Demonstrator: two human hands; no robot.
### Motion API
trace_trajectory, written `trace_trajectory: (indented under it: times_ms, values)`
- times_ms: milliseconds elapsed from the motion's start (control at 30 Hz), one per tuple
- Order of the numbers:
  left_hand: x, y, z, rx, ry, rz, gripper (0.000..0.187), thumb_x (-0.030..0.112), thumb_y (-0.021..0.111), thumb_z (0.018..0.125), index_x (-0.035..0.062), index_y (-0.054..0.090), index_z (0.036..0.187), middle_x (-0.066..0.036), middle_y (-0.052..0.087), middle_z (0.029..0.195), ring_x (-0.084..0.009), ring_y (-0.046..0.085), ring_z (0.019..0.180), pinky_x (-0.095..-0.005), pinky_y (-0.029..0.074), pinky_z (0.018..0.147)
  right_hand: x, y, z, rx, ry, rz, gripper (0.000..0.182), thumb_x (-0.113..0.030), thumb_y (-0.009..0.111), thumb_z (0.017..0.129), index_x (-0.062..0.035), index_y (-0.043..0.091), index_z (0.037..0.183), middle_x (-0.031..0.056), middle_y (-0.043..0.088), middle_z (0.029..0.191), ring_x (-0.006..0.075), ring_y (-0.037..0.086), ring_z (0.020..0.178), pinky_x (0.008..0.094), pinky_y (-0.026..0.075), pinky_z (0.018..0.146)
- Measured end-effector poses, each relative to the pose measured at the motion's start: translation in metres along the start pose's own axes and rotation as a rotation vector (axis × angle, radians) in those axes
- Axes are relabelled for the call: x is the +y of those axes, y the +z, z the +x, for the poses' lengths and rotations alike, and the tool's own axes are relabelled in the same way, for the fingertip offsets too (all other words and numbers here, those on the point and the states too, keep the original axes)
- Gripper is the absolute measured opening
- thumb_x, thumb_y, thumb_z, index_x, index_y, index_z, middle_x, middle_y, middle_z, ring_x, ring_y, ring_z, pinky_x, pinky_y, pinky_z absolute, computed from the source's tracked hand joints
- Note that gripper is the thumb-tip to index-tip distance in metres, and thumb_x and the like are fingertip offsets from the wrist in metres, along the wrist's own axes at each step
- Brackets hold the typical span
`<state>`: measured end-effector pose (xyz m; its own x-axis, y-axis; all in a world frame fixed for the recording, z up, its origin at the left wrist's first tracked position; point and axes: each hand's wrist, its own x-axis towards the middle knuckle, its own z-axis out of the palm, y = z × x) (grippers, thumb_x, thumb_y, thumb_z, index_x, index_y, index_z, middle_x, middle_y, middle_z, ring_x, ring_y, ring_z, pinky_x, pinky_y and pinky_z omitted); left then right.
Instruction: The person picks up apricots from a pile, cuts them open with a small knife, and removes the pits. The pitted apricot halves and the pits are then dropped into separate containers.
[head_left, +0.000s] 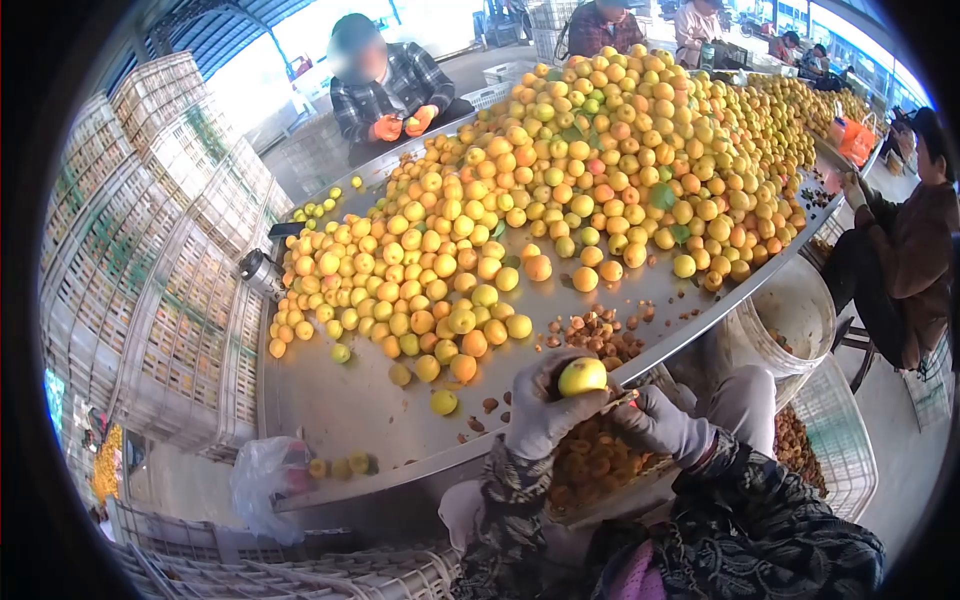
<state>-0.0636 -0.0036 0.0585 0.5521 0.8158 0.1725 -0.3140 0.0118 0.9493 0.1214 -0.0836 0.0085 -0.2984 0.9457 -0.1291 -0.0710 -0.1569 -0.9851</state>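
Observation:
My left hand (548,408), in a grey glove, holds a yellow-green fruit (582,377) with a brown spot, over the near edge of the metal table (340,405). Close beside it on the right, my right hand (668,424), also gloved, is closed on a small tool whose tip points toward the fruit. Most of the tool is hidden by the fingers. Brown pits (600,333) lie on the table just beyond my hands. Below them sits a container of brown-orange pieces (595,465).
A large fruit heap (620,150) covers the table. Stacked crates (190,300) stand left, a white bucket (785,315) right. Across the table, a person (385,95) wears orange gloves; another person (905,250) sits right. A plastic bag (265,485) hangs at the near-left corner.

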Motion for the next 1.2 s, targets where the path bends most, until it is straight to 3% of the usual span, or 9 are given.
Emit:
trace_trajectory:
  times_ms: [133, 300, 367, 533, 833, 900, 933, 1067, 1200]
  values:
    - [-0.042, 0.039, -0.001, 0.272, 0.143, -0.594, 0.042, 0.018, 0.074, 0.083, 0.0035, 0.056, 0.118, -0.006, 0.062, 0.091, -0.0159, 0.062, 0.078, -0.0290, 0.052, 0.072, 0.007, 0.018, 0.002, 0.092, -0.088, 0.182, 0.044, -0.045, 0.053, 0.097, -0.0024, 0.063, 0.098, -0.0074, 0.053, 0.074, 0.0039, 0.044, 0.067, 0.0218, 0.039, 0.060]
    - [-0.041, 0.030, -0.006, 0.271, 0.077, -0.416, 0.034, 0.009, 0.070, 0.082, 0.0034, 0.057, 0.113, -0.004, 0.062, 0.093, -0.0132, 0.060, 0.081, -0.0271, 0.050, 0.077, -0.015, 0.014, 0.000, 0.112, -0.096, 0.012, 0.048, -0.048, 0.051, 0.097, -0.0010, 0.062, 0.097, -0.0045, 0.055, 0.076, 0.0073, 0.049, 0.073, 0.0268, 0.044, 0.067]
    - [-0.035, 0.018, -0.008, 0.095, 0.051, -0.267, 0.029, 0.005, 0.068, 0.082, 0.0028, 0.058, 0.109, -0.003, 0.062, 0.095, -0.0099, 0.059, 0.084, -0.0255, 0.048, 0.080, -0.018, -0.002, 0.001, 0.050, -0.104, -0.410, 0.052, -0.051, 0.048, 0.097, -0.0008, 0.061, 0.099, -0.0010, 0.057, 0.075, 0.0099, 0.050, 0.072, 0.0288, 0.044, 0.067]
    - [-0.005, -0.003, -0.008, -0.113, 0.054, 0.062, 0.024, 0.007, 0.071, 0.080, 0.0022, 0.061, 0.100, 0.001, 0.062, 0.088, -0.0058, 0.056, 0.084, -0.0228, 0.046, 0.079, -0.029, -0.027, -0.004, -0.224, 0.006, -0.515, 0.059, -0.055, 0.041, 0.098, -0.0027, 0.056, 0.076, 0.0018, 0.047, 0.061, 0.0124, 0.042, 0.062, 0.0295, 0.039, 0.060]
    - [-0.008, -0.016, -0.007, -0.366, -0.205, 0.077, 0.029, 0.011, 0.077, 0.075, 0.0025, 0.065, 0.100, 0.002, 0.065, 0.091, -0.0038, 0.055, 0.077, -0.0223, 0.047, 0.070, -0.026, -0.042, -0.008, -0.417, 0.034, -0.356, 0.053, -0.051, 0.046, 0.098, -0.0025, 0.052, 0.079, -0.0003, 0.046, 0.070, 0.0084, 0.037, 0.070, 0.0260, 0.038, 0.062]
    - [0.000, -0.011, -0.005, -0.315, -0.242, 0.126, 0.028, 0.017, 0.078, 0.076, 0.0024, 0.066, 0.097, 0.001, 0.065, 0.088, -0.0041, 0.056, 0.076, -0.0231, 0.048, 0.069, -0.031, -0.034, -0.009, -0.252, -0.108, -0.317, 0.052, -0.051, 0.050, 0.096, -0.0004, 0.056, 0.085, -0.0008, 0.050, 0.071, 0.0069, 0.042, 0.072, 0.0251, 0.041, 0.064]
    - [-0.003, -0.008, -0.003, -0.324, -0.238, 0.131, 0.028, 0.017, 0.078, 0.076, 0.0024, 0.066, 0.097, 0.001, 0.065, 0.088, -0.0041, 0.056, 0.076, -0.0231, 0.048, 0.069, -0.010, -0.016, 0.006, 0.214, -0.206, 0.014, 0.035, -0.034, 0.055, 0.098, -0.0070, 0.055, 0.075, -0.0044, 0.045, 0.060, 0.0083, 0.046, 0.053, 0.0229, 0.038, 0.049]
    - [-0.025, 0.007, 0.001, -0.006, -0.182, 0.713, 0.034, 0.029, 0.076, 0.079, 0.0016, 0.065, 0.096, -0.011, 0.066, 0.085, -0.0166, 0.064, 0.079, -0.0299, 0.050, 0.071, -0.014, -0.006, 0.014, 0.439, -0.162, 0.376, 0.031, -0.035, 0.059, 0.094, -0.0056, 0.060, 0.086, -0.0023, 0.048, 0.054, 0.0098, 0.045, 0.041, 0.0227, 0.037, 0.039]
    - [-0.038, 0.020, -0.004, 0.072, 0.257, 0.744, 0.043, 0.034, 0.068, 0.087, 0.0015, 0.056, 0.113, -0.017, 0.066, 0.092, -0.0312, 0.067, 0.086, -0.0378, 0.051, 0.074, -0.016, 0.009, 0.026, 0.555, -0.277, 0.269, 0.033, -0.028, 0.058, 0.096, -0.0007, 0.056, 0.115, -0.0009, 0.060, 0.093, 0.0063, 0.054, 0.081, 0.0220, 0.046, 0.069]
